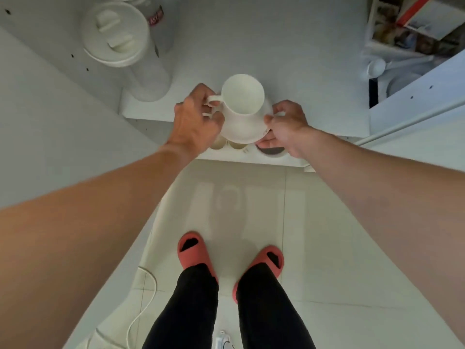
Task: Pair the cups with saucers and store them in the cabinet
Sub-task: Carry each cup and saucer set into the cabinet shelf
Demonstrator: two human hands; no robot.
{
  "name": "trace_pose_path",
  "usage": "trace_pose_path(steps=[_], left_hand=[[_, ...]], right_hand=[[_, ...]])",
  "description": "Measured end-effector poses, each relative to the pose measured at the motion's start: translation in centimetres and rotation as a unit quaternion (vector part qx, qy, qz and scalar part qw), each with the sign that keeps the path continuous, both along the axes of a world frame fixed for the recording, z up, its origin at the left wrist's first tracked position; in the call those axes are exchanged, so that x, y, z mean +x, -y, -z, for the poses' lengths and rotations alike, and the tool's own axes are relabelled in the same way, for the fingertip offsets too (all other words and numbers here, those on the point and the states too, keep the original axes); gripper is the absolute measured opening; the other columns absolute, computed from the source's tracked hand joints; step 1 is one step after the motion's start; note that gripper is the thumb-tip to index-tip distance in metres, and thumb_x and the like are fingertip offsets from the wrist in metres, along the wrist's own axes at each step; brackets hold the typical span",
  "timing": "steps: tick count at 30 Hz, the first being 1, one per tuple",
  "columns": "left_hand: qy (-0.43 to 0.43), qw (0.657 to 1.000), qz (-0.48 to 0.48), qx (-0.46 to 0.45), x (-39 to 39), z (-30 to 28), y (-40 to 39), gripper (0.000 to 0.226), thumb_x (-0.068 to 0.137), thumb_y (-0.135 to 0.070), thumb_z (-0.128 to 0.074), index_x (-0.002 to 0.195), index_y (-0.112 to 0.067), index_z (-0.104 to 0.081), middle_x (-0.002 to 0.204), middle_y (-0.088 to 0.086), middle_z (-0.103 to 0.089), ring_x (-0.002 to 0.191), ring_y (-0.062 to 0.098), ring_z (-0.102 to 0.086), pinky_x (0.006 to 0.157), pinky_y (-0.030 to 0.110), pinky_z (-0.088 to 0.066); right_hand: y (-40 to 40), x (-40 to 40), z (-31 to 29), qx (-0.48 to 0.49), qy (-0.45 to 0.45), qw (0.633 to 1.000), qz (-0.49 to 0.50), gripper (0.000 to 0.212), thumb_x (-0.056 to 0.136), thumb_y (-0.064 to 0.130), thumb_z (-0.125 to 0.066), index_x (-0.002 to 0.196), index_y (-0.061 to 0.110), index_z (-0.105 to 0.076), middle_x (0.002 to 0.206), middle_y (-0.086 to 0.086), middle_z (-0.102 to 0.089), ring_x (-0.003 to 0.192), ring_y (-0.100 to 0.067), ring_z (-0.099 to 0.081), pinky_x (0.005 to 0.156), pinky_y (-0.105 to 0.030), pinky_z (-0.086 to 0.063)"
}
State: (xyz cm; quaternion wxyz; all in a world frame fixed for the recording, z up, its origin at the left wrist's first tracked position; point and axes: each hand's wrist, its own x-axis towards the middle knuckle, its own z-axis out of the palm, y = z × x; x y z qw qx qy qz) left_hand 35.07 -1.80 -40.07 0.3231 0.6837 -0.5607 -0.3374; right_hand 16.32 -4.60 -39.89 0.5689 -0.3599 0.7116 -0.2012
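Note:
A white cup (242,96) stands upright on a white saucer (241,133), both held up at the front edge of a white cabinet shelf (314,91). My left hand (196,119) grips the cup's handle and the saucer's left rim. My right hand (286,127) pinches the saucer's right rim, thumb on top and fingers underneath. The far part of the saucer is hidden behind the cup.
A tall white lidded container (118,36) stands at the shelf's back left. Below the hands, a lower surface holds round openings (273,149). A rack with books and a ladle (402,34) fills the right. White cable (141,311) lies on the tiled floor by my red slippers.

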Motion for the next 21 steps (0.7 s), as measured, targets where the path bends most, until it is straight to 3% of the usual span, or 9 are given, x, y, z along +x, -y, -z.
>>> trace_pose_path(steps=[3,6,13,15,17,21], left_hand=[[-0.001,1.000,-0.005,0.022,0.5,1.4,2.0,0.022,0.078,-0.014,-0.060,0.095,-0.023,-0.048,0.101,-0.001,-0.067,0.095,0.018,-0.067,0.084,0.029,-0.055],[0.020,0.999,-0.006,0.031,0.9,2.1,3.4,0.024,0.078,-0.014,-0.060,0.096,-0.023,-0.049,0.102,0.006,-0.067,0.096,0.021,-0.064,0.086,0.032,-0.054],[0.050,0.998,0.004,0.044,1.7,2.3,6.9,0.022,0.077,-0.012,-0.058,0.097,-0.022,-0.057,0.106,0.006,-0.067,0.098,0.022,-0.063,0.075,0.018,-0.045],[0.064,0.997,0.015,0.041,1.8,2.4,7.8,0.030,0.078,-0.014,-0.059,0.107,-0.022,-0.056,0.108,0.002,-0.064,0.101,0.020,-0.060,0.082,0.020,-0.046],[0.060,0.997,0.028,0.034,1.7,2.6,8.6,0.035,0.077,-0.016,-0.061,0.111,-0.021,-0.055,0.107,0.000,-0.063,0.102,0.020,-0.059,0.089,0.026,-0.049],[0.086,0.996,0.028,0.004,1.1,3.0,10.7,0.033,0.080,-0.027,-0.065,0.111,-0.017,-0.059,0.109,-0.003,-0.063,0.104,0.017,-0.058,0.090,0.024,-0.045]], right_hand=[[1.7,1.1,0.8,0.001,0.011,1.000,0.013,0.019,0.100,0.004,-0.048,0.085,0.016,-0.047,0.093,-0.017,-0.065,0.077,-0.033,-0.074,0.069,-0.043,-0.063],[3.1,2.2,1.5,-0.002,0.020,0.999,0.037,0.024,0.100,0.002,-0.047,0.080,0.016,-0.046,0.081,-0.013,-0.061,0.076,-0.036,-0.073,0.074,-0.047,-0.062],[7.0,3.4,2.4,-0.028,0.055,0.993,0.105,0.018,0.100,0.002,-0.047,0.085,0.012,-0.050,0.092,-0.020,-0.067,0.068,-0.032,-0.074,0.062,-0.042,-0.063],[8.1,3.9,2.2,-0.037,0.082,0.986,0.137,0.010,0.100,0.001,-0.046,0.094,0.004,-0.053,0.083,-0.017,-0.066,0.065,-0.028,-0.074,0.064,-0.041,-0.064],[9.1,4.4,2.1,-0.053,0.089,0.983,0.150,0.016,0.100,0.003,-0.045,0.113,-0.003,-0.054,0.084,-0.018,-0.068,0.058,-0.024,-0.073,0.058,-0.036,-0.063],[10.7,5.0,1.9,-0.087,-0.015,0.987,0.133,0.020,0.096,0.013,-0.046,0.109,0.001,-0.055,0.106,-0.024,-0.067,0.051,-0.023,-0.067,0.038,-0.025,-0.053]])
